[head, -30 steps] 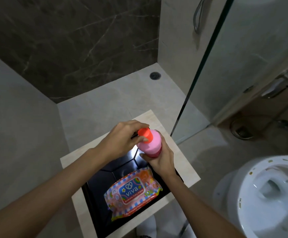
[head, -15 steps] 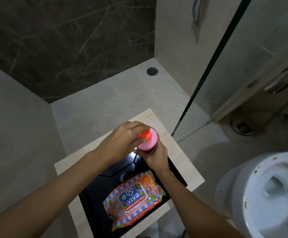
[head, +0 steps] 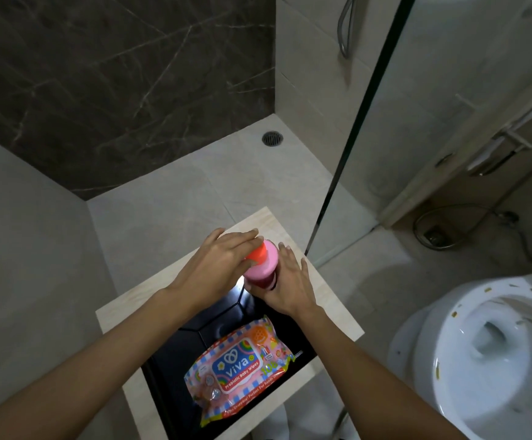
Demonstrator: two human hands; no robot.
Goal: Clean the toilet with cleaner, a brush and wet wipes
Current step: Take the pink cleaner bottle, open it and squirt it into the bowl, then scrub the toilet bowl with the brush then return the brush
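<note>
A pink cleaner bottle (head: 266, 265) with a red cap (head: 256, 253) stands upright at the far edge of a black recess (head: 175, 376) in a beige ledge (head: 331, 312). My left hand (head: 217, 258) lies over the cap and pinches it between fingers and thumb. My right hand (head: 290, 284) rests against the bottle's right side, fingers straight and pointing away, thumb at the bottle's base. A pack of wet wipes (head: 239, 360) lies flat in the recess, nearer to me. The white toilet (head: 439, 369) stands open at the lower right, with small specks on its rim. No brush is in sight.
A glass partition edge (head: 353, 122) rises just right of the ledge. Behind it is the shower floor with a round drain (head: 272, 138). A coiled hose (head: 442, 230) lies on the floor beyond the toilet. Dark marble wall at the back.
My right hand's fingers have straightened from around the bottle and now lie beside it. My left hand stays on the cap, its fingers stretched further over it.
</note>
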